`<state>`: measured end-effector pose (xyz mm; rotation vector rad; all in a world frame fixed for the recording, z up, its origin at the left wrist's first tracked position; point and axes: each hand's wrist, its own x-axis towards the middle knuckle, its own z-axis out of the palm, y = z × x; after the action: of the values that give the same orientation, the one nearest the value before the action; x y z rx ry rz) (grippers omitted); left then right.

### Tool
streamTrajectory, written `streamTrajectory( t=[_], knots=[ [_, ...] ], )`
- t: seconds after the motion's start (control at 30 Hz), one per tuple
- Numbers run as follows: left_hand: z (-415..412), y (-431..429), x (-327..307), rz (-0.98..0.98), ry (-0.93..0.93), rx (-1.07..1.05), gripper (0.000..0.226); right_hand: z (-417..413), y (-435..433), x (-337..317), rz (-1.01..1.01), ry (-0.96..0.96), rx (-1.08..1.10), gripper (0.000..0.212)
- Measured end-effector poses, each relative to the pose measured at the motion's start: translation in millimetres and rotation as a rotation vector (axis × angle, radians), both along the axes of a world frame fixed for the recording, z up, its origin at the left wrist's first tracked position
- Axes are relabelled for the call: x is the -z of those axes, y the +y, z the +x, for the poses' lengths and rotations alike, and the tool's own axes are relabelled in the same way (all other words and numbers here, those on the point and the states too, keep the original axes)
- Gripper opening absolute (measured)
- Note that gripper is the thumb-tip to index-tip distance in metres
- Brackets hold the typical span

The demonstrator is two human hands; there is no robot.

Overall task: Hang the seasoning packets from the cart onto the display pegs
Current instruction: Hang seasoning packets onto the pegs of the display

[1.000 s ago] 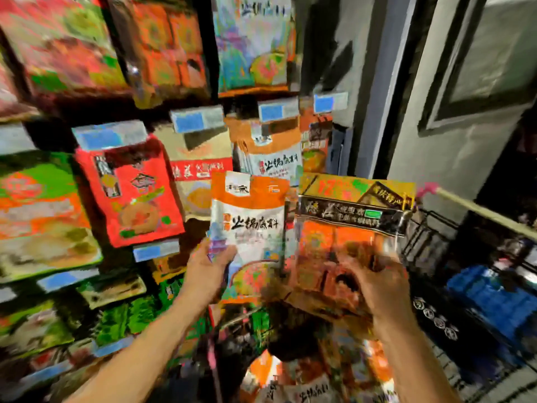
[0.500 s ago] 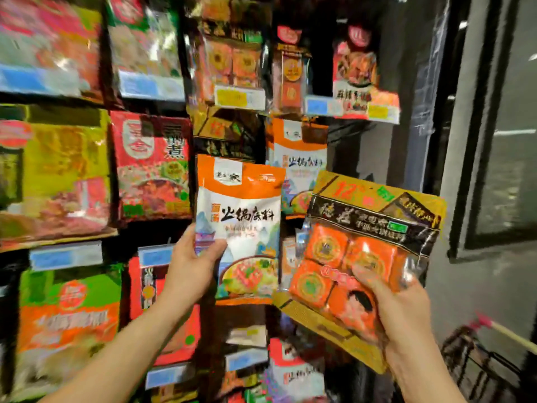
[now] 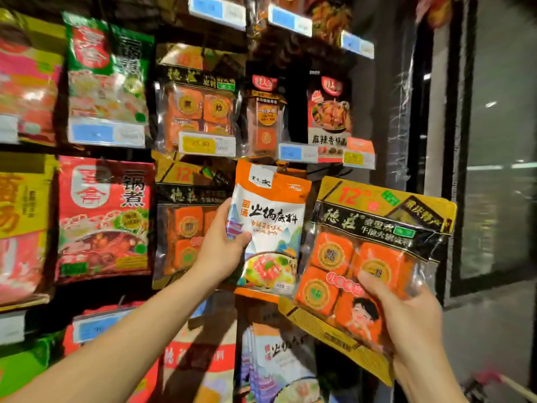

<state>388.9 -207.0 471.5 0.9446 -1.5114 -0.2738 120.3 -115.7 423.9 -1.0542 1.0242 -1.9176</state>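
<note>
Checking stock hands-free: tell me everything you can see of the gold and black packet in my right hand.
The gold-and-black packet is glossy plastic, with a red 12 on its gold header, a black band of characters, and a clear window showing orange blocks and a cartoon face. It tilts clockwise, off any peg, gripped at its lower right by the right hand, thumb on the front.

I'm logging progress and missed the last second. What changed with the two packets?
Both hands rose: the left hand lifted the orange-and-white packet up to just under the price tags, and the right hand brought the gold packet up beside it. Grips unchanged; neither packet hung yet.
</note>
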Motion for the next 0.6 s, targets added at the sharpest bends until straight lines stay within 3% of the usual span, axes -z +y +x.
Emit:
streamTrajectory(
  t=[0.17, 0.6],
  knots=[
    [-30.5, -18.7, -17.5, -0.008, -0.024, -0.020, 0.085, -34.3, -12.1, -10.4, 0.010, 0.018, -0.042, 0.047],
    [-54.7, -24.6, -23.6, 0.010, 0.024, -0.099, 0.086, -68.7, -38.7, -18.2, -0.007, 0.038, -0.156, 0.046]
  ],
)
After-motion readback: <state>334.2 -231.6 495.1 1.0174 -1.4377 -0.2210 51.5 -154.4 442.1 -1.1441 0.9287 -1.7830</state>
